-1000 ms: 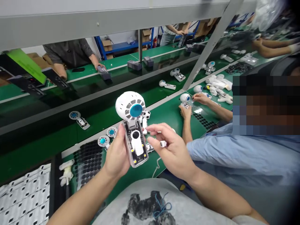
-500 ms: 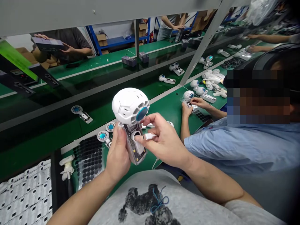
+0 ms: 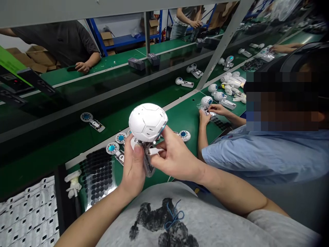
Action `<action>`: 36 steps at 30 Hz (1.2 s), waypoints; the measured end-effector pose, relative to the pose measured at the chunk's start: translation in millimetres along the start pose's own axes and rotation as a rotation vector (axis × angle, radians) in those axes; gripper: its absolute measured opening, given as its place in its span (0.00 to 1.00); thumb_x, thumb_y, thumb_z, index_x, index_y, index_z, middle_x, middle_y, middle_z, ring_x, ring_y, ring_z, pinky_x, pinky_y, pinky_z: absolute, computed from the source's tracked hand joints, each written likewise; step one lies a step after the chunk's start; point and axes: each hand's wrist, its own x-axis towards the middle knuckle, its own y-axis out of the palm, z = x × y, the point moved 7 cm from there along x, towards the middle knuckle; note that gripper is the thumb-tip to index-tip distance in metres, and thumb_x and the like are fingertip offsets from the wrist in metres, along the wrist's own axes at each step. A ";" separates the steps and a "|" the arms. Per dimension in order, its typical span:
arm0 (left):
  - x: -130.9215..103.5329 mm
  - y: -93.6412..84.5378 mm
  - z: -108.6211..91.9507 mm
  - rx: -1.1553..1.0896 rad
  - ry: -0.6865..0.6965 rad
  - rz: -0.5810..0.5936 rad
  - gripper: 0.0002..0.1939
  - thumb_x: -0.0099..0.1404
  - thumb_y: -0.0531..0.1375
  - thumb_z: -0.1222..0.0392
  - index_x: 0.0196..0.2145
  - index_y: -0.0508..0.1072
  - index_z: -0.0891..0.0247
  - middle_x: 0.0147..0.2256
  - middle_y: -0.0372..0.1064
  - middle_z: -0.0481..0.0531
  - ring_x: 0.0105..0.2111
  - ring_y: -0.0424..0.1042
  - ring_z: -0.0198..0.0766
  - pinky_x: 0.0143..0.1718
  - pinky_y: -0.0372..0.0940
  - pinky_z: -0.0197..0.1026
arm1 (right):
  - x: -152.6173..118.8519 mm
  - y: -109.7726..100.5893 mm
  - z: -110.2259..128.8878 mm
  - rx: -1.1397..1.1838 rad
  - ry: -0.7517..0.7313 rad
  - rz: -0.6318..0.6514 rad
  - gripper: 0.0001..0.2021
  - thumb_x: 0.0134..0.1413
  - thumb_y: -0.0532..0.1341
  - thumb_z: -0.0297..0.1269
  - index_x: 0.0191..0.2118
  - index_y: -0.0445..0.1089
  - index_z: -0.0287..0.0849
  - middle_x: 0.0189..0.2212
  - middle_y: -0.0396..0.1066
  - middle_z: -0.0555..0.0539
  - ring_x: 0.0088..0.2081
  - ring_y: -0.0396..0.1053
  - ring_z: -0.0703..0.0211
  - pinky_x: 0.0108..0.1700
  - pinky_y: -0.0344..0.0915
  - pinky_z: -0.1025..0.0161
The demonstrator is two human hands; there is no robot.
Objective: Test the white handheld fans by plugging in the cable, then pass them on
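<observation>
A handheld fan [image 3: 147,120] with a round white football-patterned head is held upright before me. My left hand [image 3: 133,168] is closed around its clear handle, the thumb lying along the near side. Part of the handle and its inner parts are hidden by my fingers. My right hand [image 3: 181,156] pinches a white cable plug [image 3: 153,151] close beside the handle, just below the head; I cannot tell whether the plug's tip touches the fan. The right index finger rests against the edge of the fan head, covering most of its blue centre.
Sheets of black round pads [image 3: 99,178] lie left of my hands, beside a tool with a wrapped head [image 3: 74,181] and a white tray [image 3: 31,212]. More fans [image 3: 92,121] lie on the conveyor and bench. A co-worker's blue sleeve [image 3: 231,154] is close on my right.
The fan has turned in my hands, so its blue centre now faces away to the right. My right hand has followed it with the plug. Across the line, a person has put down a dark box.
</observation>
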 end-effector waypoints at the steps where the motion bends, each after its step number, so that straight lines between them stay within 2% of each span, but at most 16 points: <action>1: -0.3 0.2 -0.3 -0.005 0.009 -0.011 0.17 0.66 0.49 0.48 0.50 0.64 0.55 0.48 0.65 0.51 0.47 0.67 0.39 0.47 0.63 0.42 | 0.6 0.2 -0.2 -0.012 -0.007 -0.005 0.17 0.39 0.57 0.25 0.40 0.57 0.41 0.37 0.63 0.45 0.39 0.64 0.55 0.35 0.65 0.60; 4: -1.3 1.6 -2.5 -0.039 0.012 -0.046 0.17 0.64 0.51 0.48 0.49 0.65 0.55 0.47 0.66 0.50 0.48 0.66 0.38 0.49 0.61 0.41 | 2.7 -3.6 -4.9 -0.011 0.005 -0.059 0.16 0.39 0.55 0.24 0.39 0.57 0.41 0.34 0.64 0.46 0.35 0.65 0.57 0.33 0.64 0.61; 6: -0.7 1.4 -2.0 -0.088 -0.057 -0.076 0.17 0.63 0.54 0.48 0.47 0.66 0.55 0.46 0.67 0.50 0.48 0.66 0.39 0.49 0.61 0.40 | 4.3 -7.2 -10.1 0.069 0.035 -0.072 0.15 0.41 0.55 0.23 0.38 0.57 0.43 0.33 0.65 0.49 0.29 0.64 0.62 0.28 0.62 0.63; 9: 1.8 2.0 4.6 -0.250 -0.324 -0.094 0.19 0.64 0.51 0.46 0.45 0.68 0.59 0.42 0.70 0.53 0.43 0.69 0.41 0.43 0.65 0.42 | 6.5 -10.5 -18.0 0.302 0.119 -0.009 0.13 0.44 0.55 0.24 0.37 0.57 0.44 0.36 0.65 0.51 0.23 0.60 0.69 0.24 0.59 0.67; 12: 1.4 11.0 4.3 -0.449 -0.601 -0.003 0.24 0.66 0.43 0.45 0.41 0.70 0.64 0.34 0.70 0.55 0.31 0.71 0.39 0.32 0.68 0.42 | 6.4 -16.9 -24.8 0.426 0.205 -0.001 0.09 0.48 0.57 0.27 0.37 0.60 0.43 0.38 0.64 0.50 0.24 0.59 0.71 0.24 0.59 0.69; 15: -0.1 16.6 -5.8 -0.567 -0.694 0.062 0.26 0.67 0.40 0.46 0.40 0.71 0.64 0.30 0.69 0.55 0.24 0.68 0.35 0.24 0.66 0.39 | 3.1 -20.3 -28.3 0.454 0.235 -0.021 0.07 0.50 0.58 0.29 0.37 0.61 0.41 0.37 0.63 0.50 0.25 0.58 0.72 0.26 0.59 0.69; 19: -4.9 18.9 -13.0 -0.606 -0.697 0.082 0.26 0.67 0.40 0.45 0.40 0.71 0.64 0.31 0.68 0.54 0.24 0.67 0.34 0.23 0.66 0.38 | -4.7 -15.8 -22.9 0.476 0.218 -0.012 0.07 0.53 0.58 0.31 0.38 0.62 0.42 0.37 0.64 0.50 0.30 0.63 0.69 0.29 0.63 0.69; 22: -7.6 17.8 -10.8 -0.574 -0.693 0.052 0.26 0.67 0.42 0.45 0.41 0.72 0.65 0.32 0.70 0.55 0.26 0.69 0.35 0.25 0.67 0.39 | -9.2 -13.7 -11.0 0.448 0.136 -0.039 0.08 0.53 0.59 0.32 0.41 0.64 0.43 0.38 0.64 0.49 0.34 0.66 0.66 0.32 0.67 0.66; 25: -3.9 9.0 -9.9 -0.477 -0.567 -0.059 0.23 0.66 0.46 0.45 0.43 0.71 0.63 0.36 0.72 0.54 0.35 0.72 0.40 0.35 0.69 0.43 | -11.5 -10.7 -1.3 0.319 0.045 -0.059 0.09 0.51 0.61 0.33 0.40 0.68 0.44 0.37 0.63 0.49 0.33 0.66 0.64 0.31 0.67 0.66; 29: 0.3 1.3 -10.7 -0.395 -0.385 -0.148 0.19 0.65 0.50 0.47 0.44 0.71 0.61 0.41 0.72 0.53 0.47 0.69 0.43 0.48 0.64 0.45 | -10.8 -10.5 0.3 0.143 -0.020 -0.107 0.06 0.50 0.64 0.35 0.36 0.70 0.44 0.33 0.66 0.50 0.29 0.63 0.66 0.27 0.63 0.67; 32: 0.9 -1.4 -9.4 -0.380 -0.323 -0.177 0.17 0.64 0.53 0.48 0.44 0.70 0.61 0.43 0.71 0.52 0.50 0.66 0.42 0.51 0.61 0.44 | -9.5 -10.5 -1.9 0.117 -0.017 -0.106 0.06 0.49 0.64 0.36 0.35 0.71 0.44 0.32 0.68 0.51 0.25 0.60 0.67 0.27 0.62 0.67; 36: 0.3 -1.9 -7.7 -0.361 -0.308 -0.163 0.18 0.62 0.55 0.47 0.45 0.69 0.59 0.44 0.70 0.51 0.50 0.66 0.42 0.51 0.61 0.44 | -9.2 -8.9 -3.3 0.118 0.004 -0.094 0.06 0.49 0.64 0.34 0.35 0.71 0.44 0.32 0.68 0.51 0.26 0.61 0.67 0.27 0.61 0.67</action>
